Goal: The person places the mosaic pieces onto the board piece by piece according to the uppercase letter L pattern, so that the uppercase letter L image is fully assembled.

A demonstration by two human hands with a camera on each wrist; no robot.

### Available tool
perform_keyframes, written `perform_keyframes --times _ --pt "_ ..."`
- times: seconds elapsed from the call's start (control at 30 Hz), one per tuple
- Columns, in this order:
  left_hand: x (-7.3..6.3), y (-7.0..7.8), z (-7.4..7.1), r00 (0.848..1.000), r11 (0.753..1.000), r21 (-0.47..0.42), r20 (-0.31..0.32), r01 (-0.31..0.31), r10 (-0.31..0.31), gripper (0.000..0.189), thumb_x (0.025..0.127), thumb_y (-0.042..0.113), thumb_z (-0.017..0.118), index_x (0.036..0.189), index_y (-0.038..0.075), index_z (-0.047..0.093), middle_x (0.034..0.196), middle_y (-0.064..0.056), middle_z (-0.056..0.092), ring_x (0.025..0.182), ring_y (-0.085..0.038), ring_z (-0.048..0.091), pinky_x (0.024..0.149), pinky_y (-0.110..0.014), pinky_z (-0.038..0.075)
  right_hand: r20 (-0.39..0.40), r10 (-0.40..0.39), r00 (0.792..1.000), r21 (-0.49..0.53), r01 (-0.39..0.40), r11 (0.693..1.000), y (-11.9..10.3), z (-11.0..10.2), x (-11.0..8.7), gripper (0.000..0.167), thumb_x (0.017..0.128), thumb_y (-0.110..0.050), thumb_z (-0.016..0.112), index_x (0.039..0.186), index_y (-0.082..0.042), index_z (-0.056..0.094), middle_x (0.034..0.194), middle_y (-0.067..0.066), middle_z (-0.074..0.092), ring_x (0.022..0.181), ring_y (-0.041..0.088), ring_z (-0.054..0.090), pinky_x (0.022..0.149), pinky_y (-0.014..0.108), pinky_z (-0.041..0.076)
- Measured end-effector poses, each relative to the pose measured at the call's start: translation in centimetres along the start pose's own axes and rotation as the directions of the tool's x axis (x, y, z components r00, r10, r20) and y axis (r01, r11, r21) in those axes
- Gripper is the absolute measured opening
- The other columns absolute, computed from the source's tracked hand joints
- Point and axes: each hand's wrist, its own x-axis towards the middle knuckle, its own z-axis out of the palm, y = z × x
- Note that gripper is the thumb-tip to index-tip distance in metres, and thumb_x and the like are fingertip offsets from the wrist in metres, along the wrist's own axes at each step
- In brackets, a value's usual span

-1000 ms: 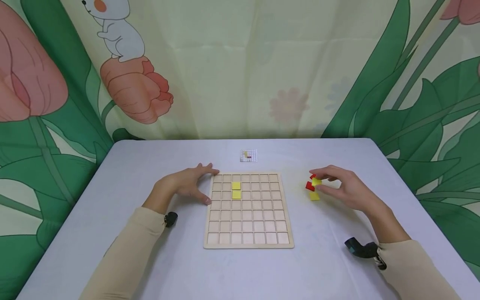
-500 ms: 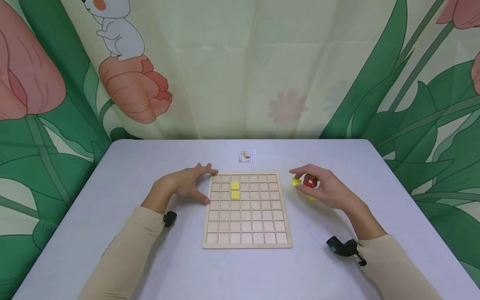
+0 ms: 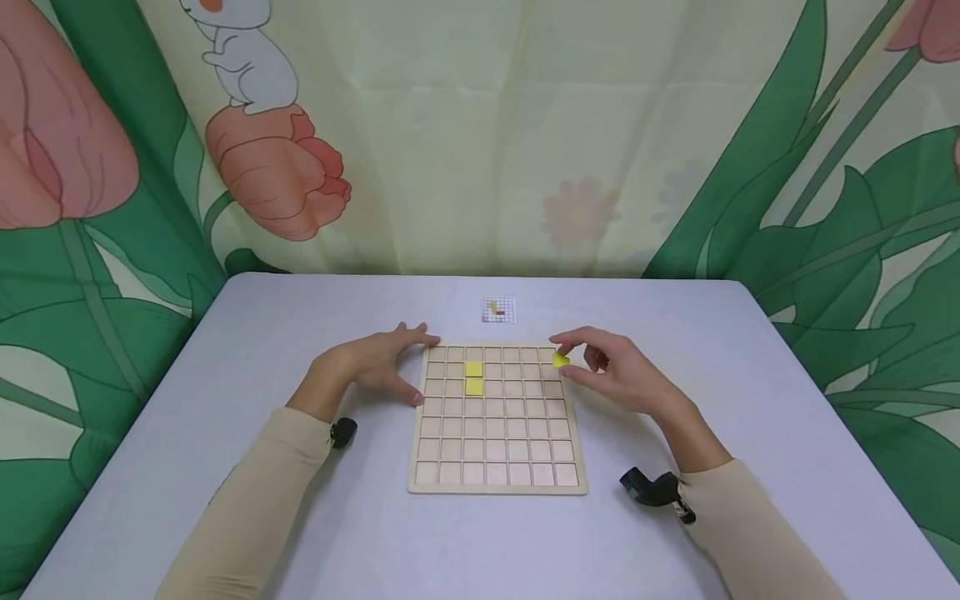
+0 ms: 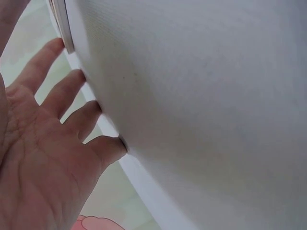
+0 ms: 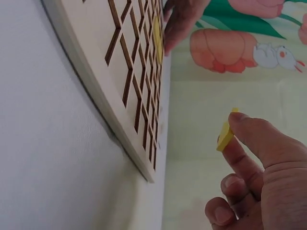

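My right hand (image 3: 618,371) pinches a small yellow square tile (image 3: 561,360) between thumb and index finger, over the upper right corner of the wooden grid board (image 3: 495,490). In the right wrist view the tile (image 5: 224,136) is tilted between the fingertips, and the other fingers are loosely bent. Spread along the board's upper left side is my left hand (image 3: 375,364), its thumb and a fingertip at the edge. The left wrist view shows its fingers (image 4: 72,91) spread. Two yellow tiles (image 3: 474,378) lie in the third column, one above the other, in the top two rows.
A small printed card (image 3: 498,310) with a coloured grid pattern lies behind the board. The white tabletop (image 3: 495,542) ends at a patterned curtain (image 3: 480,167) at the back. My right hand covers the spot where loose tiles lay.
My right hand has picked up a yellow tile from the loose red and yellow tiles and carried it left to the board's upper right corner. My left hand stays at the board's edge.
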Motion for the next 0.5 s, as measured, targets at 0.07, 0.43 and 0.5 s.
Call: perform_keyframes --times 0.07,0.43,0.5 --pt "0.0 0.1 0.0 1.0 1.0 -0.001 0.002 -0.003 0.003 0.103 0.075 0.046 0.091 0.161 0.03 0.035 0.174 -0.001 0.009 0.16 -0.034 -0.001 0.124 -0.062 0.014 0.001 0.008 1.0 0.012 -0.008 1.0 -0.2 0.3 0.3 0.036 0.092 -0.012 0.078 0.127 -0.017 0.069 0.104 -0.002 0.071 0.068 0.017 0.047 0.062 0.026 0.039" --pt "0.3 0.0 0.0 1.0 1.0 0.008 0.003 -0.009 0.009 0.102 0.076 0.046 0.09 0.16 0.03 0.035 0.174 -0.003 0.01 0.16 -0.036 -0.001 0.123 -0.064 0.013 0.038 0.064 0.997 0.034 -0.065 0.997 -1.2 1.3 1.5 0.04 0.09 -0.015 0.081 0.128 -0.02 0.069 0.107 -0.005 0.07 0.065 0.016 0.045 0.061 0.025 0.036" --pt "0.2 0.0 0.0 1.0 1.0 0.007 0.002 -0.006 0.006 0.102 0.076 0.046 0.09 0.16 0.031 0.035 0.174 -0.003 0.01 0.16 -0.036 -0.001 0.123 -0.065 0.013 0.051 0.071 0.996 0.037 -0.073 0.997 -1.2 1.6 1.7 0.04 0.09 -0.016 0.081 0.128 -0.02 0.069 0.107 -0.004 0.07 0.065 0.016 0.045 0.06 0.025 0.036"
